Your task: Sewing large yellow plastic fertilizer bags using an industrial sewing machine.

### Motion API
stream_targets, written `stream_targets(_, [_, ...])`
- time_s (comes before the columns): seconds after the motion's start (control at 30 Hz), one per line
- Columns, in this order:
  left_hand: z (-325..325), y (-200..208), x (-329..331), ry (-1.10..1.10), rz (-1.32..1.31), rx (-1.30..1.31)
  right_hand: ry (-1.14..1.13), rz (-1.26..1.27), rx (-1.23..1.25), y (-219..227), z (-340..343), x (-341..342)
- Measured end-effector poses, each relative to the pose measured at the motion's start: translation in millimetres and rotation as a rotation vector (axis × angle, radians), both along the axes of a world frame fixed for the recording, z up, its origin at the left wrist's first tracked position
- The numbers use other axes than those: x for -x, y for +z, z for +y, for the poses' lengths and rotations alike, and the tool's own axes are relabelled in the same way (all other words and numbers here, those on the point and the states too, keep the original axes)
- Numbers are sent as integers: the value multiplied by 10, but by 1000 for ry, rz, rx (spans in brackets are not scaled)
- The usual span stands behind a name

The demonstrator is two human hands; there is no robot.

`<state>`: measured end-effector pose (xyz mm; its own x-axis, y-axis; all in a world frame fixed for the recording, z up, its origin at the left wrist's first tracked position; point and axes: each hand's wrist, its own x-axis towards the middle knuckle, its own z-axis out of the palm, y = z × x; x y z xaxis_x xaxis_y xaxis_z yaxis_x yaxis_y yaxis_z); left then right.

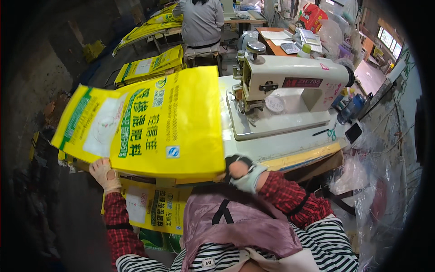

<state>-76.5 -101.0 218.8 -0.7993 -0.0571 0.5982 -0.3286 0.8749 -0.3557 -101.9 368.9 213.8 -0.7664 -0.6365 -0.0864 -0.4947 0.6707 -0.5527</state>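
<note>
A large yellow printed woven sack (186, 122) with a green band and a white panel lies across the left of the worktable; more layers may be under it. At its near left edge, my left hand (105, 174), in a pale fingerless glove, has its fingers closed over the rim. My right hand (244, 173), in a white and black glove, grips the near right corner and is slightly blurred, its fingertips partly hidden. Just beyond the sack's right side stands a white industrial sewing machine (290, 81). Its needle area is apart from the sack.
More yellow sacks (154, 65) are piled beyond, and another sack (156, 206) hangs below the table's near edge. Scissors (331, 133), a pen (320, 133) and a phone (353, 132) lie right of the machine. Farther back a person (199, 22) sits facing away. Clear plastic (358, 177) bunches at right.
</note>
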Motion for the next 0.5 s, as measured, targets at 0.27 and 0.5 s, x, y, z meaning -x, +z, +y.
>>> stream_targets(0.27, [258, -613, -600, -113, 485, -2588, 295, 556, 561, 893, -261, -479])
stream_targets(0.5, [1942, -224, -1122, -554, 488, -2950, 573, -447, -140, 634, -448, -546])
